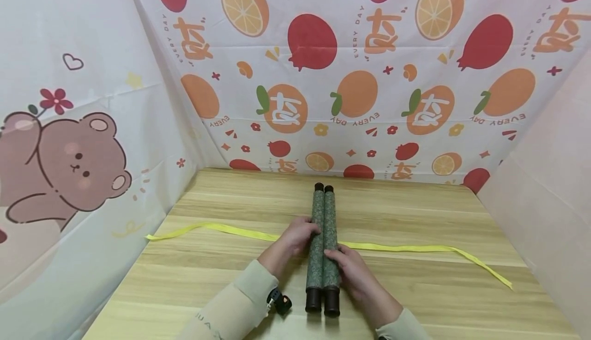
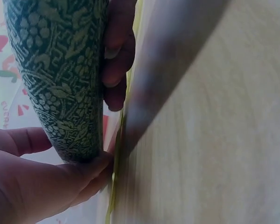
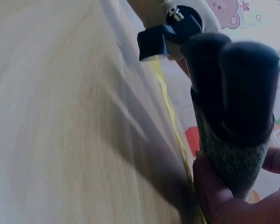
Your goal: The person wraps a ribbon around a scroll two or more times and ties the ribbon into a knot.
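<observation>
Two green patterned rolls, left roll (image 1: pixel 316 247) and right roll (image 1: pixel 331 242), lie side by side over the middle of the table (image 1: pixel 231 191), pointing from the near edge towards the back edge; near caps (image 1: pixel 313 300) and far caps (image 1: pixel 319 186) are dark and smooth; the rolls sit close together at the near end, with a slight gap towards the far end.

Left hand (image 1: pixel 295 238): grips the left roll from its outer side, thumb laid over the top, other fingers partly hidden; right hand (image 1: pixel 355 272): grips the right roll from its outer side, lower down towards the near edge, thumb on the upper surface, fingers around the flank; neither grip is spread.

In the right wrist view the near ends are raised off the tabletop, with shadows cast on the wood; cannot tell whether the far ends touch it.

Yellow ribbon (image 1: pixel 235 231) runs crosswise beneath the rolls; its left end reaches the table's left edge, its right end lies slack near the right edge, angled towards the near right corner; the middle stretch is hidden by rolls and hands.

Surroundings: pale sleeves (image 1: pixel 249 291) on both arms; a black device (image 1: pixel 280 301) at the left wrist; fruit-print cloth (image 1: pixel 392 63) hangs behind the back edge; bear-print cloth (image 1: pixel 78 165) hangs along the left edge; plain pale cloth (image 1: pixel 545 176) along the right edge.
</observation>
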The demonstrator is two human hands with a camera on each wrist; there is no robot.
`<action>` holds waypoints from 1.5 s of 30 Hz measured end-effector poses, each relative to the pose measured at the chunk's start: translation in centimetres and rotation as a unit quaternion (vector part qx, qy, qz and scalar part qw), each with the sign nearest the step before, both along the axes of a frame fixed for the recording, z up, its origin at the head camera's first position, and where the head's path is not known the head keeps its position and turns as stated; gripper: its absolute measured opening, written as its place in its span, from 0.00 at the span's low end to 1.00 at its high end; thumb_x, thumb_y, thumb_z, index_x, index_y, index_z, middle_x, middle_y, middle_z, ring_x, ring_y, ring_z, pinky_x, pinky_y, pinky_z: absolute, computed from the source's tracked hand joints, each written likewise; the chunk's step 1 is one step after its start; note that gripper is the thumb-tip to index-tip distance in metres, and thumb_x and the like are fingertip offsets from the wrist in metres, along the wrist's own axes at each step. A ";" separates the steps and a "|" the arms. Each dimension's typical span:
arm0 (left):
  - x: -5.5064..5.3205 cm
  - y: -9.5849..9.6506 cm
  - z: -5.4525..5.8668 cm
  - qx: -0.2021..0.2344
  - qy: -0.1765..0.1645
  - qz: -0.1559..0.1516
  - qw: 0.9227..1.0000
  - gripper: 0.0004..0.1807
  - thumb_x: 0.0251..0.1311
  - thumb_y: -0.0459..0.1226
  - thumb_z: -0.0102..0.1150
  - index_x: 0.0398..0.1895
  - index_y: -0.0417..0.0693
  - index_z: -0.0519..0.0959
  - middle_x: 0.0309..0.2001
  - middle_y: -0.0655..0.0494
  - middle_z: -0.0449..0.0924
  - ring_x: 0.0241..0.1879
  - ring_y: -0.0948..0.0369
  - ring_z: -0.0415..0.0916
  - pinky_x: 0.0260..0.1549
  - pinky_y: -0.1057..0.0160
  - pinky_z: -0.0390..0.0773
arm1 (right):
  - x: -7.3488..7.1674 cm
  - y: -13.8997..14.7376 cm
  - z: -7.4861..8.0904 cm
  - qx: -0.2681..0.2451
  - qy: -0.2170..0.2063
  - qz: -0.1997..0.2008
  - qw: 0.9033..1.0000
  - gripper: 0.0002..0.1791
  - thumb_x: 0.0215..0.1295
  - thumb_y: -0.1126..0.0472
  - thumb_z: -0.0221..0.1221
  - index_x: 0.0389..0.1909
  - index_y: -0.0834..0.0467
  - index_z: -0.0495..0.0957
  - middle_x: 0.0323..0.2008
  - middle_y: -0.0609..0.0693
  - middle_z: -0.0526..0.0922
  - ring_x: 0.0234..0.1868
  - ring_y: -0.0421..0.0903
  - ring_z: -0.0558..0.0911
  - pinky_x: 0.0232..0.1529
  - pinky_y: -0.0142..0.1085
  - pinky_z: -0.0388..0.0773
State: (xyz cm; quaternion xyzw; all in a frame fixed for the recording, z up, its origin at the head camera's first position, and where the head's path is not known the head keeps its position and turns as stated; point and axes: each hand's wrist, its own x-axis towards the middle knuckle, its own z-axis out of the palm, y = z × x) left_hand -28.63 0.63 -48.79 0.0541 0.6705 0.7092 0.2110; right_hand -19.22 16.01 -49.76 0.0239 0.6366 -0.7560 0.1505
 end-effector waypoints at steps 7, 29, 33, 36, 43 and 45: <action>0.6 0.2 0.7 -0.078 0.061 -0.014 0.995 0.26 0.52 0.25 0.54 0.57 0.23 0.70 0.49 0.35 0.78 0.42 0.54 0.77 0.42 0.57 0.81 | -0.1 0.6 -0.3 0.054 0.031 -0.011 0.998 0.32 0.70 0.55 0.57 0.62 0.78 0.64 0.45 0.60 0.83 0.43 0.47 0.84 0.45 0.40 0.82; 1.9 0.7 1.6 -0.243 0.166 -0.084 0.952 0.29 0.52 0.25 0.63 0.58 0.29 0.66 0.48 0.40 0.76 0.47 0.49 0.76 0.45 0.50 0.81 | 0.0 1.9 -0.4 0.246 0.093 0.019 0.965 0.39 0.62 0.56 0.65 0.66 0.73 0.62 0.32 0.55 0.84 0.34 0.45 0.82 0.35 0.37 0.79; 2.0 0.7 1.6 -0.267 0.180 -0.091 0.942 0.27 0.52 0.26 0.65 0.56 0.30 0.68 0.46 0.41 0.78 0.46 0.50 0.77 0.45 0.50 0.80 | 0.0 2.0 -0.5 0.285 0.108 0.013 0.952 0.39 0.58 0.54 0.67 0.64 0.72 0.65 0.30 0.52 0.82 0.31 0.43 0.80 0.34 0.36 0.77; 2.0 0.8 1.5 -0.283 0.187 -0.095 0.936 0.26 0.53 0.27 0.66 0.56 0.30 0.69 0.45 0.41 0.79 0.45 0.51 0.77 0.45 0.51 0.80 | -0.1 2.1 -0.5 0.317 0.117 0.011 0.941 0.40 0.57 0.52 0.68 0.63 0.71 0.66 0.27 0.50 0.79 0.29 0.42 0.77 0.33 0.34 0.74; 2.1 0.8 1.4 -0.314 0.200 -0.097 0.923 0.28 0.54 0.30 0.68 0.56 0.29 0.69 0.46 0.40 0.78 0.47 0.49 0.77 0.46 0.49 0.79 | 0.1 2.5 0.0 0.359 0.130 0.022 0.924 0.37 0.56 0.48 0.68 0.60 0.68 0.71 0.22 0.46 0.72 0.22 0.40 0.71 0.23 0.32 0.68; 2.2 0.8 1.5 -0.320 0.205 -0.097 0.920 0.29 0.55 0.32 0.69 0.57 0.29 0.69 0.47 0.40 0.79 0.48 0.49 0.77 0.47 0.49 0.79 | 0.3 2.6 0.1 0.367 0.137 0.031 0.919 0.35 0.57 0.47 0.68 0.57 0.68 0.73 0.21 0.46 0.71 0.20 0.39 0.69 0.21 0.32 0.67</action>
